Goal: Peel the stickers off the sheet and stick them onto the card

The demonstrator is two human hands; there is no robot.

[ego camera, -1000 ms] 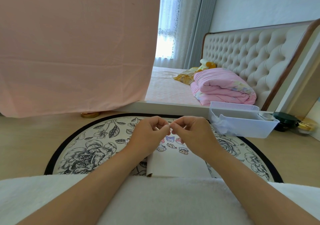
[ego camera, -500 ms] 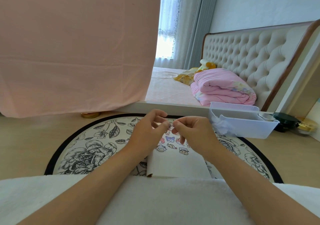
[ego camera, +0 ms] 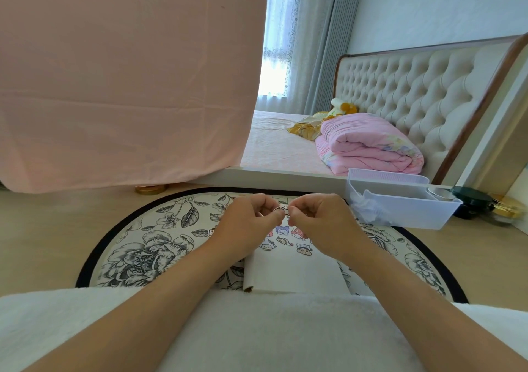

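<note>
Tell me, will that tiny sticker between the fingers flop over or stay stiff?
Probably floppy: the sticker looks curled where the left hand and right hand pinch it. It is likely very light, since a small pinch holds it up. It may cling to skin, being a peeled sticker.

pinched sticker (ego camera: 283, 210) too small to tell; sheet (ego camera: 281, 232) top hidden; card (ego camera: 291, 270) bottom covered.

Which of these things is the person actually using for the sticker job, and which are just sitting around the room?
In the job:
left hand and right hand, together pinching a small sticker
white paper with cartoon stickers, beneath the hands (sheet or card, unclear)

Lying about:
white plastic basket
folded pink quilt
gold lid on the floor
dark container
</note>
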